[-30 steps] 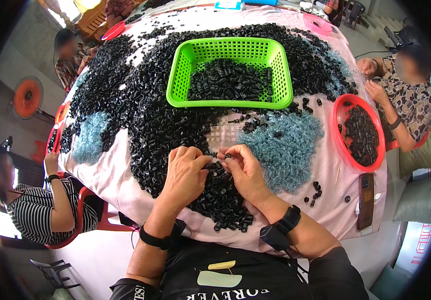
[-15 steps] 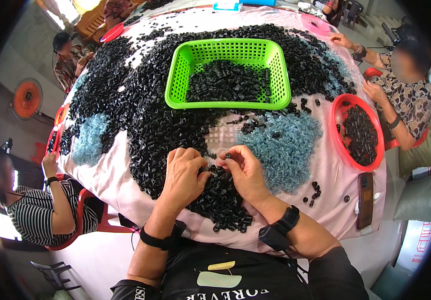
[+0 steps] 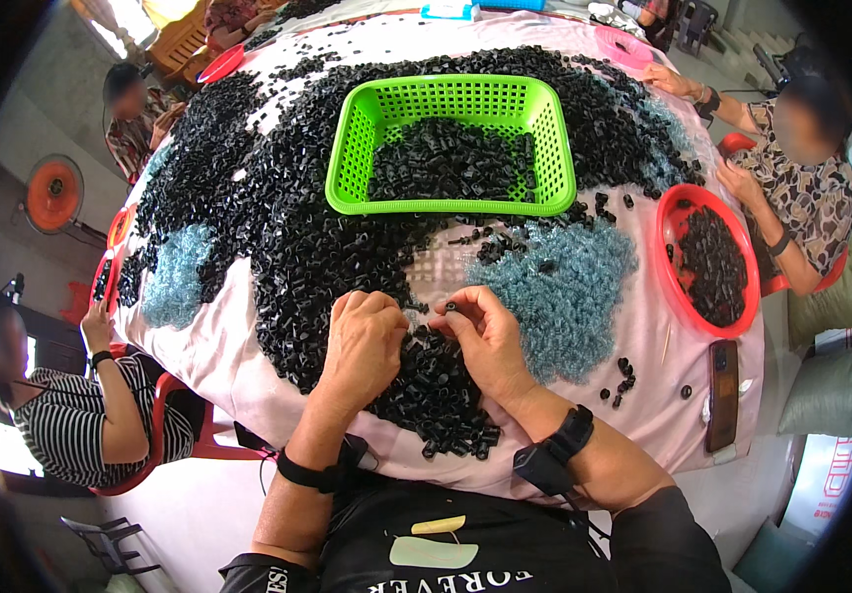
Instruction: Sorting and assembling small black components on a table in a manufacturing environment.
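Note:
My right hand [image 3: 490, 346] pinches a small black plastic cap [image 3: 451, 307] between thumb and forefinger. To its left, my left hand [image 3: 362, 341] is closed with the fingers curled down over the black pieces. Its fingertips are hidden, so what they hold cannot be made out. A heap of loose black plastic caps [image 3: 436, 385] lies below and between both hands. Just right of my right hand spreads a pile of small clear bluish plastic pieces [image 3: 564, 306].
A green basket [image 3: 450, 209] holding black pieces stands beyond my hands on the pink cloth [image 3: 584, 445]. At the right are a red basin [image 3: 663, 262] of black pieces and a phone [image 3: 722, 395]. Other people sit around the table. An orange fan [image 3: 55, 196] stands at the left.
My left hand has turned slightly, and its thumb, seen before, is now tucked out of sight. My right hand stays nearly in place with the black cap.

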{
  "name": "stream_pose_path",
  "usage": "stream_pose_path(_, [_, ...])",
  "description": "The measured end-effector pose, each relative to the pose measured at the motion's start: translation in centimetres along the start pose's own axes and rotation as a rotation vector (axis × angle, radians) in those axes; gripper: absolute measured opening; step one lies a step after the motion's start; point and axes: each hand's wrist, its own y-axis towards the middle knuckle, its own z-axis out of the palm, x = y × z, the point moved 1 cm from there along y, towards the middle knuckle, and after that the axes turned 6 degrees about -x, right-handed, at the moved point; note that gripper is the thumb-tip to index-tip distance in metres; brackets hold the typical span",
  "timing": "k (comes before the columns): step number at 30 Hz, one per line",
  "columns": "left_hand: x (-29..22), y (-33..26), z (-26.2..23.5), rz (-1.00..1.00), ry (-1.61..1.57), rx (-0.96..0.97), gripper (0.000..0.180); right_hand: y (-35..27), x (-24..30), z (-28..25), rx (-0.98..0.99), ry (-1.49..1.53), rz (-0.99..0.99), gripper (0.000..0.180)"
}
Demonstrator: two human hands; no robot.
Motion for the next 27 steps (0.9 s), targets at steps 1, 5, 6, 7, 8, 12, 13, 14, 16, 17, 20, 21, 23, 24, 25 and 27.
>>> stream_pose_path(1, [0.1,0.0,0.0,0.008,-0.009,-0.006,0.006,0.0,0.1,0.0,-0.003,0.007,0.017,0.007])
stream_pose_path(5, [0.1,0.0,-0.3,-0.006,-0.052,-0.031,0.006,0.0,0.3,0.1,-0.017,0.034,0.052,0.007])
stream_pose_path(6, [0.0,0.1,-0.4,-0.005,-0.052,-0.03,0.006,0.0,0.2,0.0,-0.015,0.023,0.044,0.008])
stream_pose_path(7, [-0.1,0.2,-0.5,-0.016,-0.08,-0.045,0.007,0.0,0.1,0.0,-0.013,0.011,0.035,0.008])
stream_pose_path(8, [-0.2,0.2,-0.5,-0.028,-0.106,-0.061,0.008,0.0,0.0,0.0,-0.013,0.012,0.036,0.008])
stream_pose_path(12, [-0.5,0.3,-0.4,-0.014,-0.125,-0.031,0.008,0.1,-0.1,-0.2,-0.023,0.031,0.061,0.008])
stream_pose_path(13, [-0.9,0.4,-0.5,0.011,-0.14,0.014,0.008,0.1,-0.1,-0.2,-0.021,0.033,0.07,0.008])
stream_pose_path(14, [-1.2,0.4,-0.6,0.036,-0.154,0.058,0.008,0.1,-0.2,-0.2,-0.021,0.034,0.071,0.008])
stream_pose_path(16, [-1.6,0.2,-0.4,0.051,-0.147,0.084,0.01,0.1,-0.3,-0.1,-0.021,0.055,0.031,0.008])
stream_pose_path(17, [-1.8,0.1,-0.2,0.062,-0.129,0.079,0.011,0.1,-0.1,0.0,-0.02,0.055,0.03,0.008])
stream_pose_path(20, [-1.6,0.0,0.0,0.063,-0.063,0.05,0.016,0.1,0.2,0.0,-0.022,0.043,0.055,0.009])
stream_pose_path(21, [-1.4,0.1,0.1,0.038,-0.061,0.025,0.017,0.1,0.0,-0.2,-0.005,0.047,0.049,0.008])
stream_pose_path(23, [-1.2,0.2,0.0,0.051,-0.083,-0.001,0.017,0.2,-0.2,-0.3,0.012,0.053,0.043,0.008])
stream_pose_path(24, [-1.6,0.3,-0.1,0.051,-0.084,0.0,0.017,0.2,-0.3,-0.3,0.006,0.067,0.063,0.008])
stream_pose_path(25, [-2.3,0.4,-0.4,0.096,-0.148,0.042,0.017,0.2,-0.3,-0.4,0.0,0.082,0.083,0.008])
stream_pose_path(27, [-3.1,0.4,-0.4,0.15,-0.213,0.144,0.014,0.3,-0.3,-0.3,-0.003,0.082,0.045,0.008])
